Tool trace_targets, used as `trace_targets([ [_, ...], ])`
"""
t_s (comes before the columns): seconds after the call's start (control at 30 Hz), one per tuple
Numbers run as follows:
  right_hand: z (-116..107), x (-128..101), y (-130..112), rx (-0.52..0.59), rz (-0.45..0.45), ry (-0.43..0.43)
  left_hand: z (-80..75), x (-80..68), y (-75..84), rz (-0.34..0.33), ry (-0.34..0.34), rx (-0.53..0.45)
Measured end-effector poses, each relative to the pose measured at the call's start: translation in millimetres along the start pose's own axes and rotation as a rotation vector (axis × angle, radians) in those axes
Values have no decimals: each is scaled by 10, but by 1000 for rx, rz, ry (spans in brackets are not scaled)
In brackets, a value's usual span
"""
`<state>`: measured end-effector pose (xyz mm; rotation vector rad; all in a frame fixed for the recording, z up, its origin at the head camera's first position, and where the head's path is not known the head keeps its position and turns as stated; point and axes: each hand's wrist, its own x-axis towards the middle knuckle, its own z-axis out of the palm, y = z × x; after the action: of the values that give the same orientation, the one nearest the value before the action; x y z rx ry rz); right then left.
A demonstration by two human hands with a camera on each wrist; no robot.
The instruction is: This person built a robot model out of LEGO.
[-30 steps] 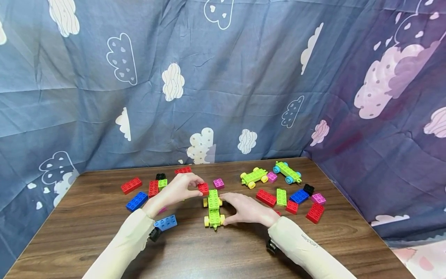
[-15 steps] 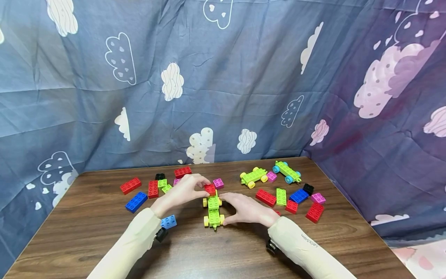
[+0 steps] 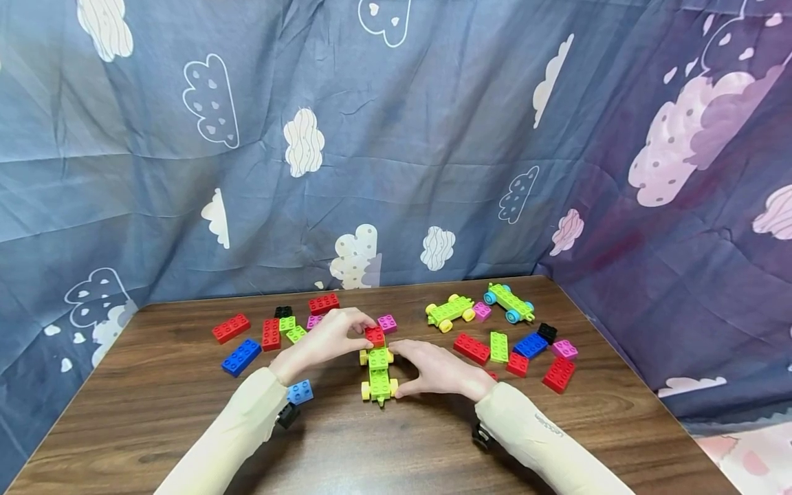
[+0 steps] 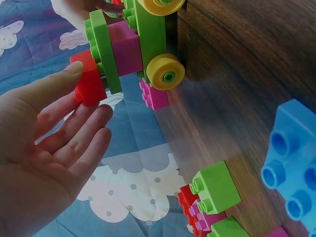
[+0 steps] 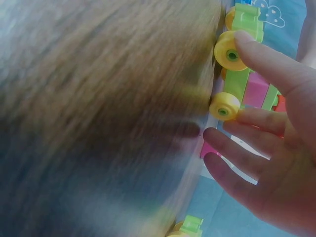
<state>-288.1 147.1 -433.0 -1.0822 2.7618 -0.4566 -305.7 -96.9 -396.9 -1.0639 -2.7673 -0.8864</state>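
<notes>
Brown wooden table (image 3: 155, 412), scattered toy bricks (image 3: 559, 375), wheeled carts (image 3: 450, 313)

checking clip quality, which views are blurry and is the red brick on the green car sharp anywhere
Head view: evenly lit, sharp, with wide-angle bending at the edges; the red brick is small but clear. Left wrist view: sharp on the red brick and green car, dim at the corners. Right wrist view: table heavily smeared, right hand soft.
</notes>
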Motion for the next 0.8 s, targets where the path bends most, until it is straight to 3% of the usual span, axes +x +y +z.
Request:
trace_targets([
  [0.43,1,4,10,-21,-15,16,-7,34,21,-21,-23,18],
  [0.8,17,-10,15,-15,-16,12,68,8,22,-21,-29,-47],
])
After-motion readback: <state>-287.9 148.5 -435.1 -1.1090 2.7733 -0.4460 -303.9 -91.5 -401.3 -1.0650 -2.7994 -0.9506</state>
